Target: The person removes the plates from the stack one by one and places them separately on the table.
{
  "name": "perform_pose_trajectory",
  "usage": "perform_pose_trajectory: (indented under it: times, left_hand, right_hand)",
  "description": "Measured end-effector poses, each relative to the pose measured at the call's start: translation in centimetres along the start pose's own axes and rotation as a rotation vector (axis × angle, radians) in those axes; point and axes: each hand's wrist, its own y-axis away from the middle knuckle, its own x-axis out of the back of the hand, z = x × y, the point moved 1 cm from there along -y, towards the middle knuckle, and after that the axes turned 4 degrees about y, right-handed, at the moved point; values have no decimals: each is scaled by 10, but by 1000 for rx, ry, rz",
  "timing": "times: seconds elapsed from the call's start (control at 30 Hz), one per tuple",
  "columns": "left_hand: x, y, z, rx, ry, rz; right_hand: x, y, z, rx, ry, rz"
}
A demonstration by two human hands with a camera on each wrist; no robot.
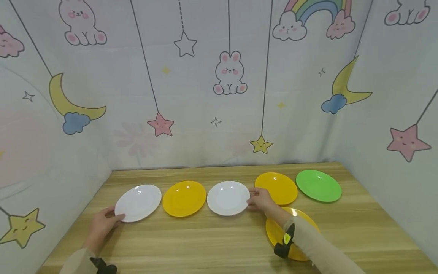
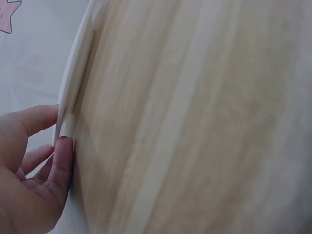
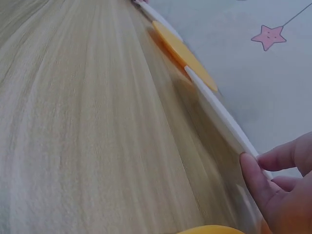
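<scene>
At the table's left, my left hand (image 1: 100, 226) pinches the near left rim of a white plate (image 1: 138, 203), thumb on one face and fingers on the other; the left wrist view shows this plate (image 2: 78, 63) edge-on. My right hand (image 1: 261, 199) pinches the right rim of a second white plate (image 1: 228, 198), also seen edge-on as a white plate (image 3: 222, 114) in the right wrist view. Between the two white plates lies a yellow plate (image 1: 184, 198). Behind my right hand is another yellow plate (image 1: 278, 186), and my right forearm passes over a third yellow plate (image 1: 275, 230).
A green plate (image 1: 318, 185) lies at the back right of the wood-grain table (image 1: 191, 243). Pale cloth (image 1: 191, 95) printed with rabbits, moons and stars hangs behind the table and along both sides. Dark wrist cameras are strapped to both sleeves.
</scene>
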Motion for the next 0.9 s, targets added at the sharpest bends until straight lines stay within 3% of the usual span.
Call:
perform_pose_trajectory:
  times: [0.27, 0.53, 0.9]
  left_hand:
    - [0, -3, -1, -18, 21, 7]
    - [3, -2, 0, -13, -25, 26]
    - [0, -2, -2, -2, 3, -5]
  right_hand:
    - [2, 2, -5, -20, -53, 5]
    - [6, -5, -10, 0, -86, 57]
    - [-1, -4, -8, 18, -149, 103]
